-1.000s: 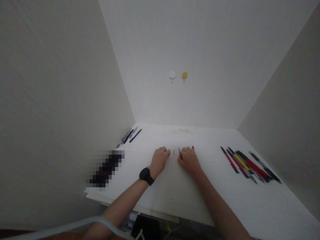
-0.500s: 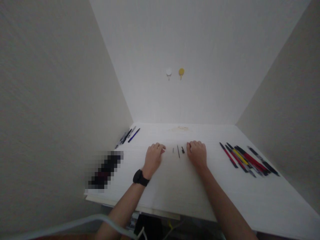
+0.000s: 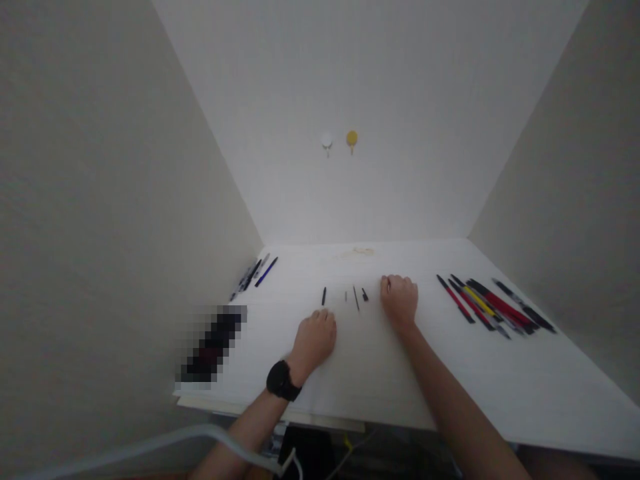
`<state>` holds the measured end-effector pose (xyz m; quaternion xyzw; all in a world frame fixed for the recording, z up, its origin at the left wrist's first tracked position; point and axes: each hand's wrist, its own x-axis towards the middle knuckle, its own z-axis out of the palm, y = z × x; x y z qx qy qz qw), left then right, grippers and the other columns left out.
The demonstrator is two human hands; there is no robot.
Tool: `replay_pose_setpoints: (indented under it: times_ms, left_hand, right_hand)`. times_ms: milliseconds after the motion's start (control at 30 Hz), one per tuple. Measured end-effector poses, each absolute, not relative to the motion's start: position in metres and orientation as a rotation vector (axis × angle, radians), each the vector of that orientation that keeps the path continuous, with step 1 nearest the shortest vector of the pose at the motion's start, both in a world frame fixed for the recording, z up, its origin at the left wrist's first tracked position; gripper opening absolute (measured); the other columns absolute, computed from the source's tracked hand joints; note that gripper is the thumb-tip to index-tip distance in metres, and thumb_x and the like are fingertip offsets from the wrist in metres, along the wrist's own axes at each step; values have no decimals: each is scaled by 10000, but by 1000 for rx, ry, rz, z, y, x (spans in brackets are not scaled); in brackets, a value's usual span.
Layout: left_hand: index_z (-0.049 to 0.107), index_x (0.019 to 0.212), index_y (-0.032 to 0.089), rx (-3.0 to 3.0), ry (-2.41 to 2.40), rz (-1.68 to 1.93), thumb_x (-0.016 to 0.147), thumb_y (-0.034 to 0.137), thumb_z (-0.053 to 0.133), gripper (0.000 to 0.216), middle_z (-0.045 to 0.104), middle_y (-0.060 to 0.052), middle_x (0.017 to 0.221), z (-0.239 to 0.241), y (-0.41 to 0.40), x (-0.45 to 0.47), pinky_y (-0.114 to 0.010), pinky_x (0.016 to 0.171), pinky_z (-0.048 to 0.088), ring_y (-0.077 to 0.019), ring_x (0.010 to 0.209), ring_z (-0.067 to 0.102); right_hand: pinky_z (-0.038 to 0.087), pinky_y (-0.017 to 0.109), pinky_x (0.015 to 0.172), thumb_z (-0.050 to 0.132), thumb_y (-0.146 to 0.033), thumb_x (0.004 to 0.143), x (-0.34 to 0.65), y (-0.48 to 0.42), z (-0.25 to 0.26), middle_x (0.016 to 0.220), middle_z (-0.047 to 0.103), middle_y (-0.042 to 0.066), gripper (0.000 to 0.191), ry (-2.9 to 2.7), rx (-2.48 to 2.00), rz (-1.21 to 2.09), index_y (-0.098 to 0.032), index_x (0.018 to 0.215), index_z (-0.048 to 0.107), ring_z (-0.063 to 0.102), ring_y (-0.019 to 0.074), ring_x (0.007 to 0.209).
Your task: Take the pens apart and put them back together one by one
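Note:
My left hand [image 3: 315,337], a black watch on its wrist, rests on the white table [image 3: 380,373] with its fingers curled under and nothing showing in them. Just beyond it lies a short black pen piece [image 3: 324,296]. Further right in the same row lie a tiny grey part [image 3: 345,296], a thin dark refill [image 3: 355,298] and a small black tip [image 3: 365,294]. My right hand [image 3: 400,300] sits knuckles-up right of that row, fingers closed; what they hold is hidden.
Several red, black and yellow pens [image 3: 483,305] lie side by side at the right. A few dark and blue pens [image 3: 255,272] lie at the far left by the wall. A blurred black object [image 3: 213,343] sits near the front left edge. Two hooks [image 3: 339,140] hang on the back wall.
My left hand has drawn back toward me, leaving the short black piece on the table. My right hand has shifted right, uncovering the small parts. The camera tilted slightly.

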<state>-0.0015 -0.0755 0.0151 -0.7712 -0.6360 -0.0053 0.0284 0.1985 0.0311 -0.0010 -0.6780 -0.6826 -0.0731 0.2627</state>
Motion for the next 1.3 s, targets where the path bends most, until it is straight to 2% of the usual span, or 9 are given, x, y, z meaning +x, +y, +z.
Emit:
replay_pose_setpoints:
  times_ms: [167,333,667,867,1067,1300]
  left_hand:
    - [557,971,149,-2067,-2145,-96,994,282,195,386,599,-112,971,29,-45,-32,-307,734,447,-212,928,580]
    - [575,973,148,-2082,-2182,-51,987,291,240,365,618,-111,983,19,-21,-44,-311,726,443,-214,907,608]
    - [537,1040,178,-2034,-2178,-19,995,377,226,372,602,-102,1018,6,-29,-42,-290,674,439,-207,887,616]
    - [527,1083,174,-1927,-2246,-47,998,368,200,390,630,-107,983,8,-29,-50,-284,663,428,-202,867,632]
    - [571,1011,145,-1646,-2406,-132,988,424,212,456,676,-126,919,5,-24,-79,-294,660,418,-234,831,658]
    - [635,994,174,-1695,-2464,-143,974,443,257,465,708,-105,934,4,-21,-84,-290,693,413,-220,856,659]
  right_hand:
    - [268,347,718,305,-270,965,203,35,-2,878,687,141,425,-1752,-1940,-154,-122,831,680,539,235,831]
    - [263,338,709,312,-268,962,203,35,-3,879,693,144,423,-1746,-1945,-129,-116,818,680,546,236,823]
    - [283,324,691,348,-276,947,205,35,-3,898,711,129,401,-1714,-1965,-7,-134,823,702,566,224,809]
    - [303,322,692,333,-277,948,206,34,-3,859,711,133,420,-1679,-2007,19,-141,828,712,587,224,811]
    - [312,330,711,388,-380,946,206,32,-3,781,696,119,393,-1770,-2051,47,-143,844,683,609,239,790]
    - [329,348,752,444,-443,913,204,29,-3,787,691,117,379,-1887,-2034,19,-149,839,671,613,249,835]
